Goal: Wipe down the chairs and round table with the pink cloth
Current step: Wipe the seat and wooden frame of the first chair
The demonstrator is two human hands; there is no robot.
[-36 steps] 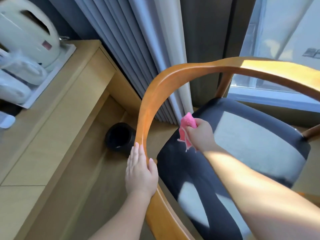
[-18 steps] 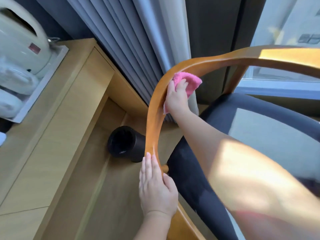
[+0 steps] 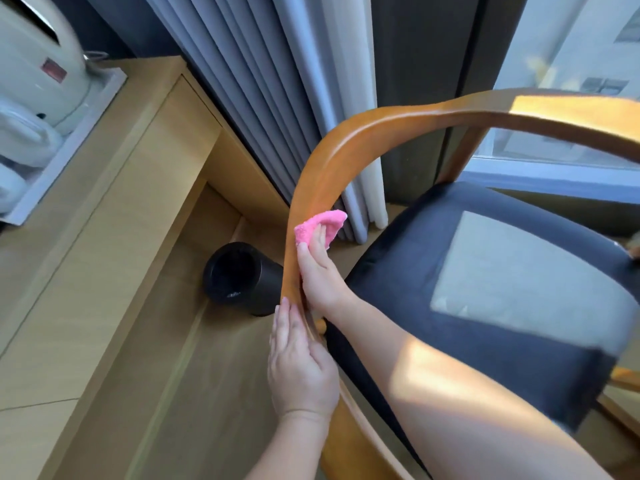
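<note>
A wooden chair with a curved orange-brown back rail point(image 3: 346, 147) and a dark blue seat cushion point(image 3: 485, 271) fills the right half of the view. My right hand point(image 3: 320, 271) presses the pink cloth point(image 3: 320, 225) against the inner side of the rail, about halfway down its left curve. My left hand point(image 3: 301, 365) lies flat on the rail's outer side just below, fingers straight and together, steadying it. The round table is out of view.
A black cylindrical bin point(image 3: 239, 277) stands on the wooden floor left of the chair. A light wooden counter point(image 3: 104, 188) runs along the left with a white kettle point(image 3: 38, 64) on a tray. Grey curtains point(image 3: 263, 81) and a window point(image 3: 571, 81) are behind the chair.
My right hand with the pink cloth rose from the seat's corner to the top of the rail, then slid down the rail toward my left hand. The left hand stayed on the rail.
</note>
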